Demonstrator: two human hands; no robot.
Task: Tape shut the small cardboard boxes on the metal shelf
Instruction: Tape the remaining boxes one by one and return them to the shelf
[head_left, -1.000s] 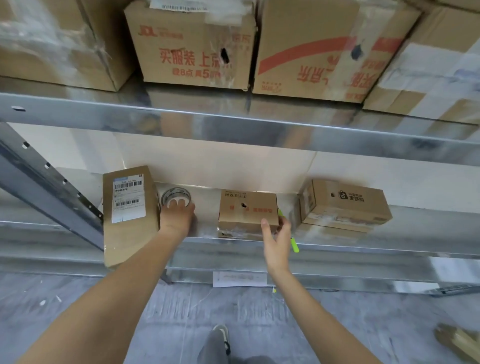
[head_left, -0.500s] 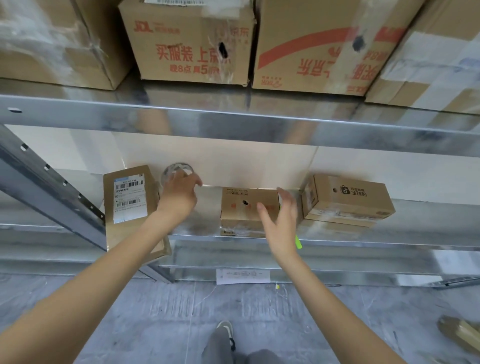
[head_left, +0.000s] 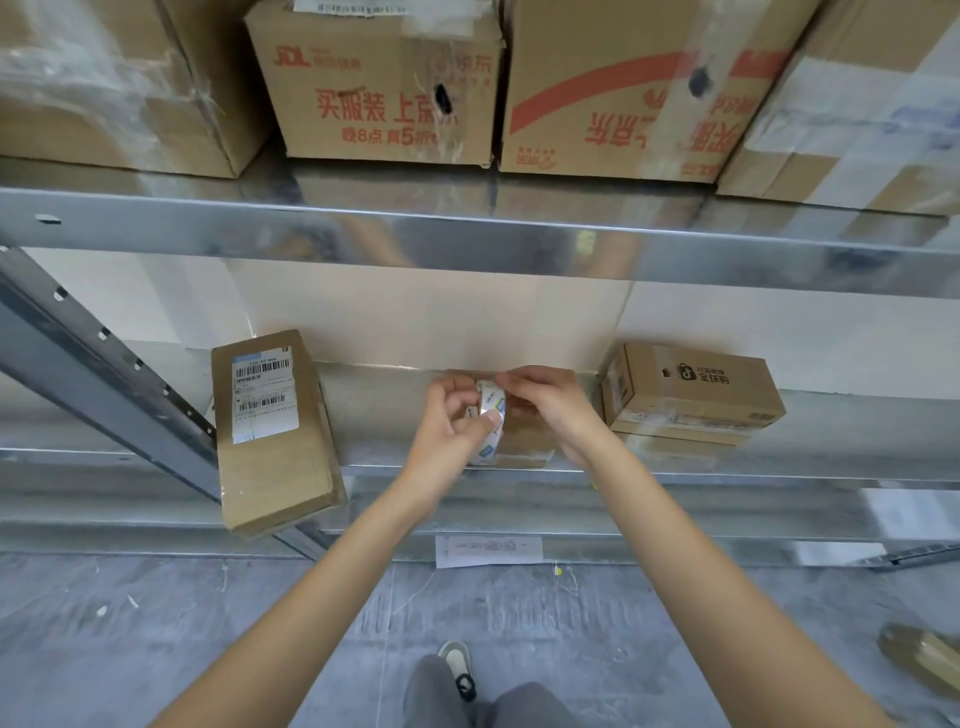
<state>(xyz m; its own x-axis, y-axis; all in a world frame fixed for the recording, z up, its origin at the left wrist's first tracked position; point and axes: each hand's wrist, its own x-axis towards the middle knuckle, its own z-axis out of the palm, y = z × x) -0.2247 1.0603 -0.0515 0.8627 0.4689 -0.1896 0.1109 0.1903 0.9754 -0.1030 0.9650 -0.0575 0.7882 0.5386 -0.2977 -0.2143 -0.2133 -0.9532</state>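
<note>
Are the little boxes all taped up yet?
Not yet. No new tape is on any box. Both hands, left and right, hold the tape roll over the middle box, seemingly picking its end. The labelled box and right box wait.

Shelf (head_left: 467, 234): shiny galvanized metal, mirror-like, reflects boxes. Small boxes, e.g. right one (head_left: 696, 389): matt brown cardboard; left box (head_left: 275, 431) w/ white paper label. Tape roll (head_left: 491, 415), centre: glossy clear plastic. Floor (head_left: 156, 623), bottom: rough grey concrete.
</note>
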